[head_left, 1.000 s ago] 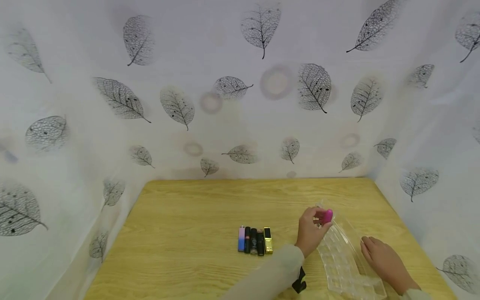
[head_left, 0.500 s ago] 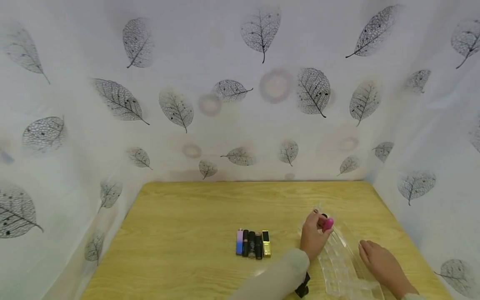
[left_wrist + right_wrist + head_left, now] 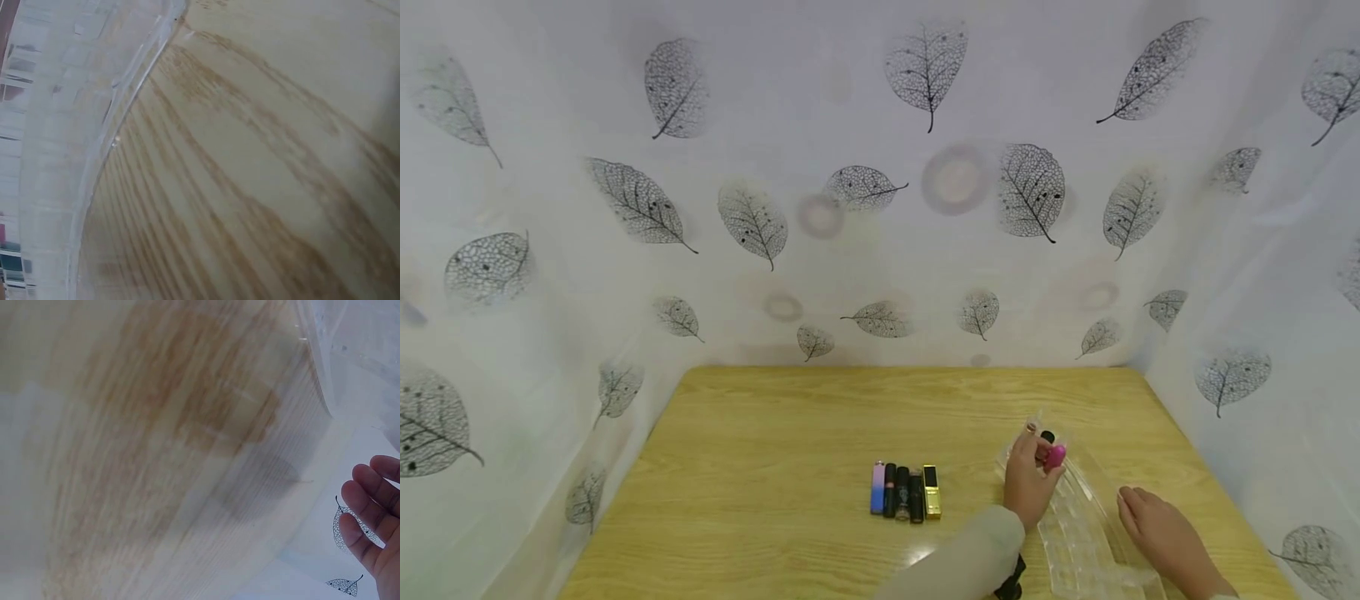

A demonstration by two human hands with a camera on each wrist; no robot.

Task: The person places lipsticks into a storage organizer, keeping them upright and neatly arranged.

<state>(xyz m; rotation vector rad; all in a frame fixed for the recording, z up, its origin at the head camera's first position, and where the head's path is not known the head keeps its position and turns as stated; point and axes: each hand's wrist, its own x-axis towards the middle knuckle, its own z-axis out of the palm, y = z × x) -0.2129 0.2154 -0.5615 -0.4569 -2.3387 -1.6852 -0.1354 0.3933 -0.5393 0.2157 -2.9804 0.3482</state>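
My left hand (image 3: 1028, 487) reaches over a clear plastic lipstick organizer (image 3: 1063, 533) with rows of small compartments. Between thumb and fingers it pinches a bright magenta lipstick (image 3: 1056, 456), its rounded end showing and the rest covered by the fingers. Just behind these fingers a black-topped tube (image 3: 1047, 436) stands at the organizer's far end. My right hand (image 3: 1165, 533) is at the organizer's right side, holding nothing. Its loosely bent fingers (image 3: 362, 500) show in the right wrist view. The left wrist view shows the organizer's clear wall (image 3: 125, 100), but not the left hand.
Several lipsticks lie side by side left of the organizer, among them a pink-and-blue one (image 3: 877, 487) and a gold-and-black one (image 3: 932, 492). The wood-grain table (image 3: 760, 467) meets a leaf-printed curtain (image 3: 880, 250) at the back and sides.
My left hand has drawn slightly nearer with the magenta lipstick, and the black-topped tube has come into view behind the fingers. My right hand stays beside the organizer. The head view has shifted a little.
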